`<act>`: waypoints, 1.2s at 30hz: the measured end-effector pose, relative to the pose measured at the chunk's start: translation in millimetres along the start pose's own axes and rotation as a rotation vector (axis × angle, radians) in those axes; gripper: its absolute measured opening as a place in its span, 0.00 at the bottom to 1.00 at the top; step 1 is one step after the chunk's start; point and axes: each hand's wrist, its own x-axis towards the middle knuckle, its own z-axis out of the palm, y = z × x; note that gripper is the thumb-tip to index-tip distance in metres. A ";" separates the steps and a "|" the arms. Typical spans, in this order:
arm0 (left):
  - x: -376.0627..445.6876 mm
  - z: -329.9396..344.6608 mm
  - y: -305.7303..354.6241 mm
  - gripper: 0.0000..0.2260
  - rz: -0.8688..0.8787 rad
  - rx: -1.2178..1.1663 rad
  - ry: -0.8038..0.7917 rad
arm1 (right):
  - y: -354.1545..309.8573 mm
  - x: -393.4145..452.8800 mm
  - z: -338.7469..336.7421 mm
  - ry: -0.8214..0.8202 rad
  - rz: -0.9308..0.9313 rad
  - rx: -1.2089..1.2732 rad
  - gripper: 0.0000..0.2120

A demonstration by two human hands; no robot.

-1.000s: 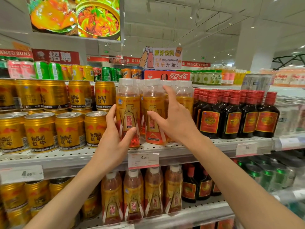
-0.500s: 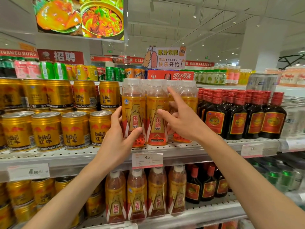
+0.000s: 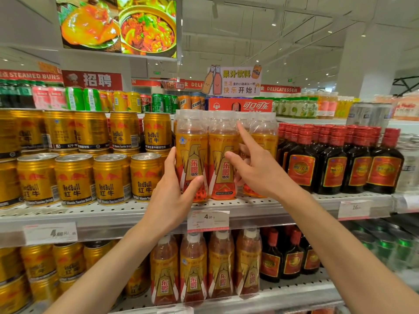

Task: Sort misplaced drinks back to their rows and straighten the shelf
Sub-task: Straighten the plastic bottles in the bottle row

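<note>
Both hands are up at the middle shelf (image 3: 283, 206), working the orange drink bottles. Going from the left: way off to the left of the left hand sit the gold Red Bull cans (image 3: 111, 180), stacked two high, front row upright and pretty even, the nearest one just beside the left wrist. The left hand (image 3: 174, 196) is wrapped around the lower half of the leftmost front bottle (image 3: 191, 155), thumb pressed on the front of the label and fingers curling round the left side, so it's gripping that one. The bottle stands upright on the shelf edge, touching its neighbour. Right between the two hands is the second front bottle (image 3: 223, 159), also upright, label facing out. The right hand (image 3: 258, 171) isn't clamped on anything as far as I can see: the index finger sticks up and points at the top of the bottles behind, the thumb tip touches the second bottle's label, and the other fingers are tucked in behind it next to the third bottle (image 3: 264, 137), can't tell if they're actually holding it. Below the hands there's a price tag (image 3: 208, 220) clipped on the shelf lip. Further right of the right hand come the dark red-capped bottles (image 3: 335, 162), all upright in rows.
</note>
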 end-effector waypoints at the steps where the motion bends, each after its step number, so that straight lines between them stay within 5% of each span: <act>1: 0.0 0.5 -0.9 0.40 0.001 0.001 0.001 | 0.1 -1.1 1.4 0.014 0.000 0.003 0.37; 9: 5.3 2.9 -7.4 0.43 -0.019 -0.037 -0.022 | 0.7 -9.1 -4.1 0.028 -0.013 0.029 0.35; 18: 13.6 13.4 3.7 0.59 -0.056 -0.055 0.094 | 36.4 -43.2 -27.9 0.394 -0.006 0.044 0.08; 21: 16.2 16.0 6.9 0.61 -0.084 -0.053 0.102 | 53.0 -48.2 -23.8 0.449 0.101 -0.013 0.18; 26: 16.7 19.3 9.2 0.62 -0.089 -0.044 0.117 | 66.4 -42.0 -11.2 0.242 0.240 -0.064 0.42; 36: 16.5 18.1 7.9 0.61 -0.084 -0.028 0.105 | 74.7 -29.5 -27.8 0.018 0.231 0.152 0.40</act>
